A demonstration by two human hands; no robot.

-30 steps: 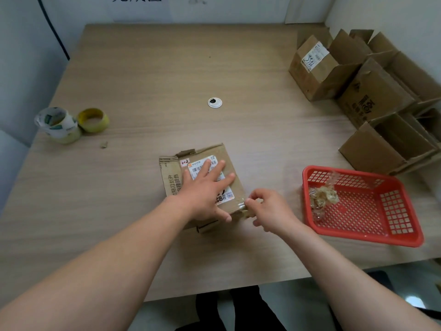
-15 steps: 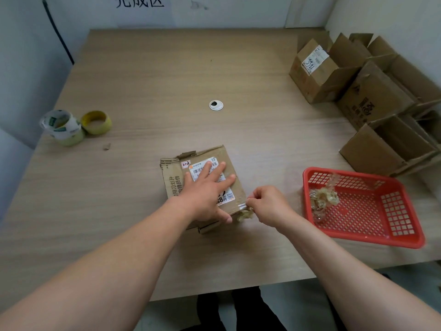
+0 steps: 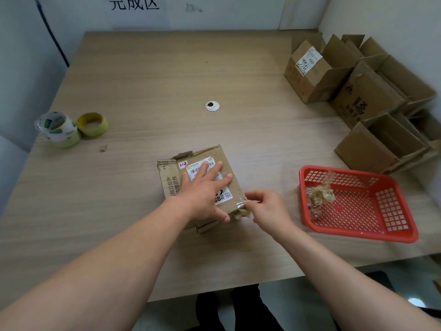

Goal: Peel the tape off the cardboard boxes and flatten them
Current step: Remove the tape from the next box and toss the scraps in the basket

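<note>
A small cardboard box (image 3: pixel 229 161) with a white shipping label lies flat on the wooden table (image 3: pixel 167 80) near its front middle. My left hand (image 3: pixel 202 192) presses flat on the box top, fingers spread over the label. My right hand (image 3: pixel 267 209) sits at the box's near right corner, thumb and fingers pinched on a crumpled strip of clear tape (image 3: pixel 242 212) that still clings to that corner.
A red plastic basket (image 3: pixel 391 216) at the right holds a wad of peeled tape (image 3: pixel 318 197). Several open cardboard boxes (image 3: pixel 367 96) crowd the back right. Two tape rolls (image 3: pixel 69 126) stand at the left edge. A round cable grommet (image 3: pixel 212 105) sits mid-table.
My right hand has stayed at the box's near right corner, and the tape there has bunched up and pulled a little off the corner. My left hand has kept pressing the box.
</note>
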